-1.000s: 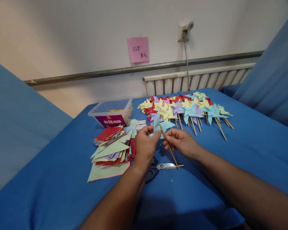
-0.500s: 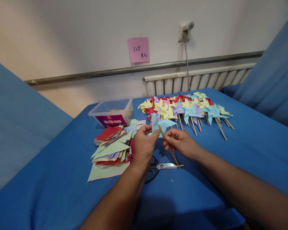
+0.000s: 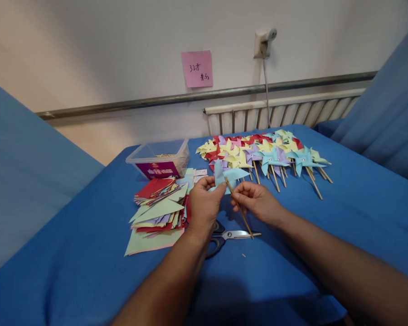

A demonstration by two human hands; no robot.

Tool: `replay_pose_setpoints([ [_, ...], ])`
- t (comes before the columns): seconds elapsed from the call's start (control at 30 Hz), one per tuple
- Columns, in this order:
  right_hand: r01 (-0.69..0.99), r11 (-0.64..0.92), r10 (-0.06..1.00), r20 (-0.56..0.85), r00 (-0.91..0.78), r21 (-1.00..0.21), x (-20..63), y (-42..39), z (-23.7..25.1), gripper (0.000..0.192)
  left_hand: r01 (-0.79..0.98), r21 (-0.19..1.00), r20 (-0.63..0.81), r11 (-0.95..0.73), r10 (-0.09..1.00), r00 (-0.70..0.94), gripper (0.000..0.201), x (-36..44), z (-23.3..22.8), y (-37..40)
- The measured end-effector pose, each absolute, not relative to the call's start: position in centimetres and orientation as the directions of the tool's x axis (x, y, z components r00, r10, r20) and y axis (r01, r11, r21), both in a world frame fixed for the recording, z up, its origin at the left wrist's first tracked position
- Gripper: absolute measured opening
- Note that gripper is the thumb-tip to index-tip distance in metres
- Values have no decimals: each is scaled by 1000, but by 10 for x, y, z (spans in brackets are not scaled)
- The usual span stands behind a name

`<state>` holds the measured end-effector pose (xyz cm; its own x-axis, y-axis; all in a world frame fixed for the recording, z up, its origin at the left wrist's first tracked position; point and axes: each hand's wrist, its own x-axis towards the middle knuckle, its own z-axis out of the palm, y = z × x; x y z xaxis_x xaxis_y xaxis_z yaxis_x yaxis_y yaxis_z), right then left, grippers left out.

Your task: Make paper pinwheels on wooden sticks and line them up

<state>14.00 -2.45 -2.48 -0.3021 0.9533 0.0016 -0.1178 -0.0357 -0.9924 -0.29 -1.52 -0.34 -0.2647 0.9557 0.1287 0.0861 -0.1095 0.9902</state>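
Blue cloth covers the table (image 3: 88,253) where two bare hands work at the middle. The left hand (image 3: 204,203) pinches a pale blue paper pinwheel (image 3: 229,174) between thumb and fingertips, its grip closed on the folded paper. The right hand (image 3: 256,201) has its grip closed on a thin wooden stick (image 3: 240,209), which slants from the pinwheel down toward the near side. One pair of scissors (image 3: 229,235) with dark handles lies on the cloth just below the hands.

To the left sits one loose stack of cut paper (image 3: 158,208) in red, green, purple and yellow. Behind it stands one clear plastic box (image 3: 159,158) with a purple label; its print is too small to read. To the far right lies a crowded heap of finished pinwheels (image 3: 261,154) on sticks, yellow, red, purple and light blue, too overlapped to count.

On the far wall hangs one pink sticky note (image 3: 197,69) with handwriting that seems to begin "32"; the rest is unclear. One plug and cord (image 3: 263,43) hang above a white radiator (image 3: 285,113).
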Motion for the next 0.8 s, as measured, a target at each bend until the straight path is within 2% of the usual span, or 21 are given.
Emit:
replay_pose_setpoints([
  [0.8,-85,-10,965,13,-260,-996,138,-28,-21,23,104,990,115,-90,956,-270,22,-2,-2,-15],
])
